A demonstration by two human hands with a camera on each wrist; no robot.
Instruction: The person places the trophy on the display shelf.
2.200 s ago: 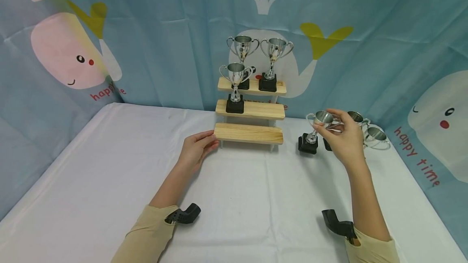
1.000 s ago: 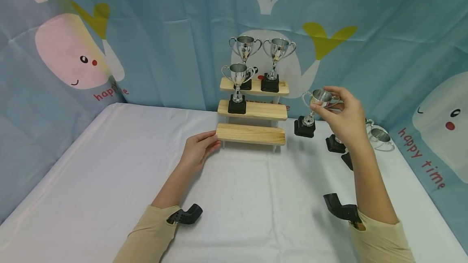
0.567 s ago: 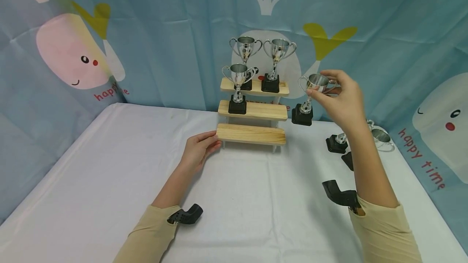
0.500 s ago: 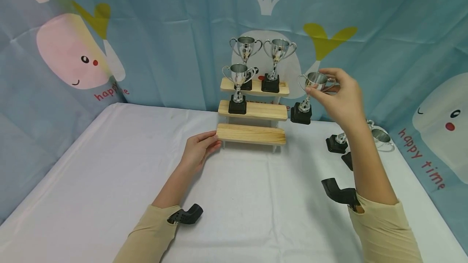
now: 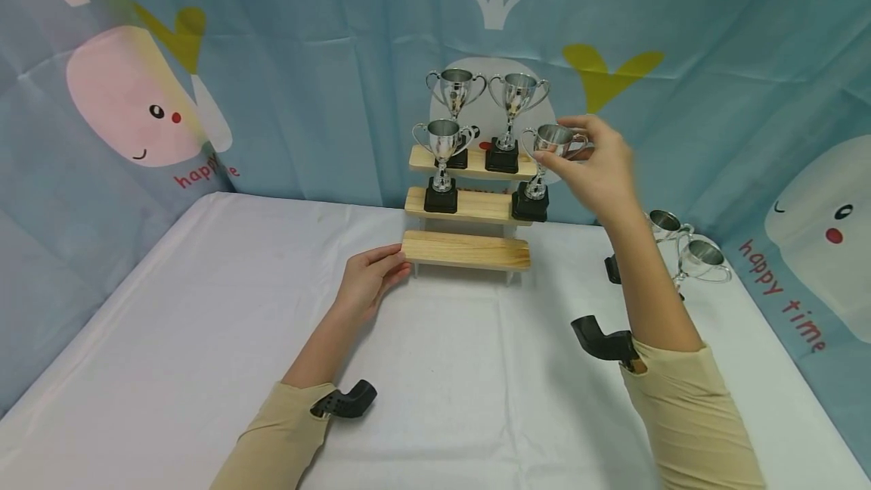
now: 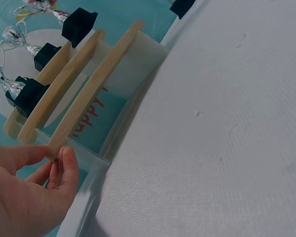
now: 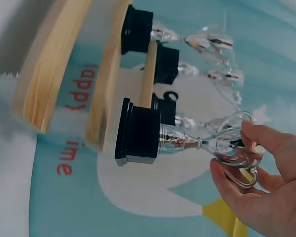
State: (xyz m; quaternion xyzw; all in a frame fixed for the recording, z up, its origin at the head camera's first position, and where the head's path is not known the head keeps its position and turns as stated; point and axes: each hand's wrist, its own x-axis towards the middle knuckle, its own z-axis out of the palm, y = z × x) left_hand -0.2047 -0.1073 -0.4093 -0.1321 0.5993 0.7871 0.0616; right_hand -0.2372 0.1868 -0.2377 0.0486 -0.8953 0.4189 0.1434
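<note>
My right hand [image 5: 599, 165] pinches a silver trophy cup [image 5: 553, 139] by its bowl. The cup's black base overlaps the right end of the middle shelf in the head view; in the right wrist view the base [image 7: 140, 133] shows just off that shelf's edge [image 7: 101, 118]. A three-step wooden display stand [image 5: 469, 248] stands at the back of the table. Its bottom shelf's left end is pinched between thumb and fingers of my left hand [image 5: 367, 282]. Two trophies [image 5: 517, 93] stand on the top shelf, and another trophy [image 5: 442, 141] on the middle shelf's left.
Two more trophies [image 5: 701, 257] stand at the table's right, partly hidden behind my right forearm. A white cloth [image 5: 435, 399] covers the table. Close behind the stand hangs a blue printed curtain [image 5: 306, 97].
My right hand has lifted the trophy cup off the table at the right and carried it up and left to the middle shelf. My left hand has kept its grip on the stand.
</note>
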